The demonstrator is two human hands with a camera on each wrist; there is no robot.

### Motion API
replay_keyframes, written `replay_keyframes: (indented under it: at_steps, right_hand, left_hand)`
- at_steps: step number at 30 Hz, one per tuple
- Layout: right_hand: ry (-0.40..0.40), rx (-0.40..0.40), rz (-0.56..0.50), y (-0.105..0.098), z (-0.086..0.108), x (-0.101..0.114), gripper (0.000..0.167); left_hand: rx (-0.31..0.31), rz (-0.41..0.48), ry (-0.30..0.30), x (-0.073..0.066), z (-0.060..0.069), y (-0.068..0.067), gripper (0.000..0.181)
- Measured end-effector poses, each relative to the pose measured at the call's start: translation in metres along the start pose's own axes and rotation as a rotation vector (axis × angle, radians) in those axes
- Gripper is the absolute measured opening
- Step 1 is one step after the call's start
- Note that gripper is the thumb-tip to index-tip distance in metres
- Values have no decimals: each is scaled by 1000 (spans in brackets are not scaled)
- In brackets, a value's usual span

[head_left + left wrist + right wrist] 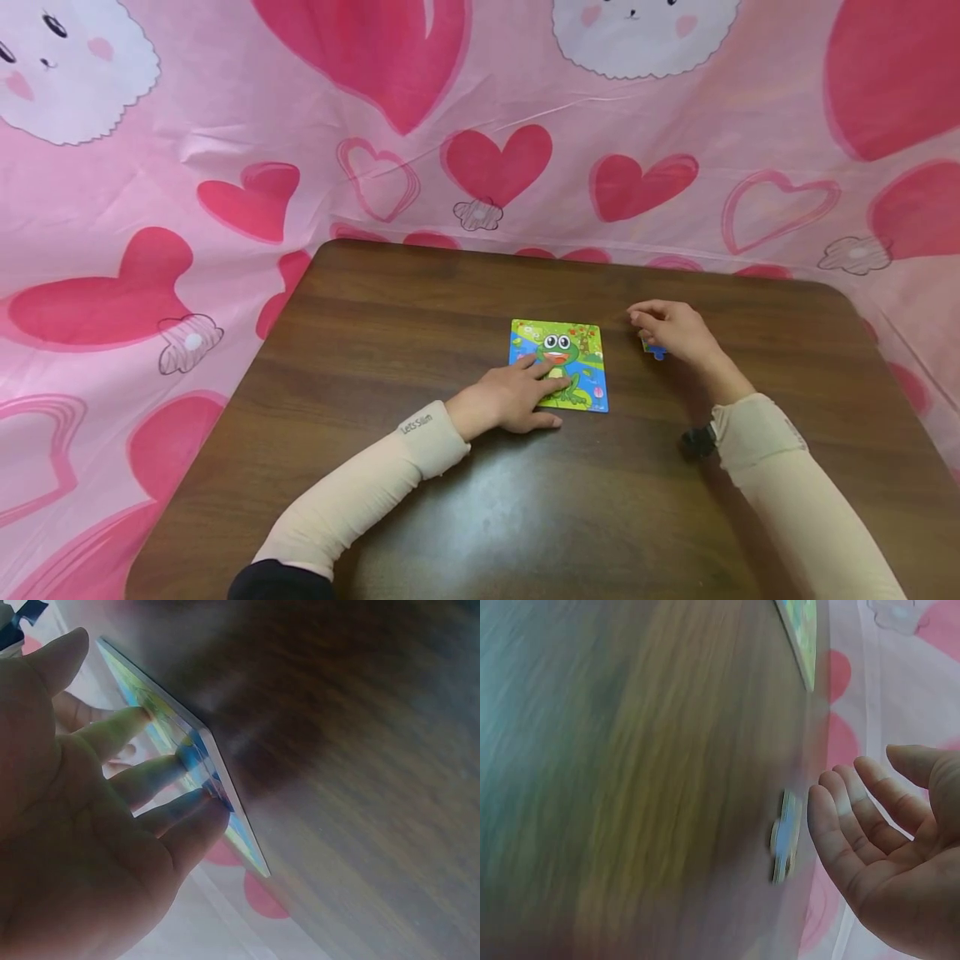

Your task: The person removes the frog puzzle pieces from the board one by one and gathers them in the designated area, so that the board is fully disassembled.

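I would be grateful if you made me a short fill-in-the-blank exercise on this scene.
1. The left hand rests on a jigsaw puzzle whose picture shows a green ____.
2. Near the right hand lies a loose jigsaw piece, and the tab visible in the head view is ____.
3. In the head view, the loose piece lies to the ____ of the puzzle.
4. The big red shapes printed across the pink cloth behind the table are ____.

Missing words: frog; blue; right; hearts.

At lower middle of the head view, there is room to pass between the two sleeves [367, 487] over the tabletop [577, 525]; near centre, the left grip [513, 396] obstructs the frog picture [583, 365].
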State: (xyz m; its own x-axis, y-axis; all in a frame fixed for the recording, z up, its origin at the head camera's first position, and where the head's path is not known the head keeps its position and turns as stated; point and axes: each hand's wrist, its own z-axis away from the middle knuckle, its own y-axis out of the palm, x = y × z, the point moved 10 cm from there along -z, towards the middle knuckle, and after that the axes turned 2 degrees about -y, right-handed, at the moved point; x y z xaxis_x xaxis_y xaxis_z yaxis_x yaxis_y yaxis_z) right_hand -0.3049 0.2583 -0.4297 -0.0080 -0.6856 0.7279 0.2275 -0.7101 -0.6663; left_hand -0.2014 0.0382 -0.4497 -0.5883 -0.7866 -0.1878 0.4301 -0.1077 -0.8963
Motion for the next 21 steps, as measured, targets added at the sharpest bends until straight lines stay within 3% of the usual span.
replay_keyframes:
  at_steps: [10,21]
  right_hand:
    - [-29,60,-49,34,-17,28,41]
    - [-53,109,-5,66,-28,48,39]
  left_hand:
    - [2,-2,-11,1,-1,0,68]
    - [4,-4,-10,0,0,-1,68]
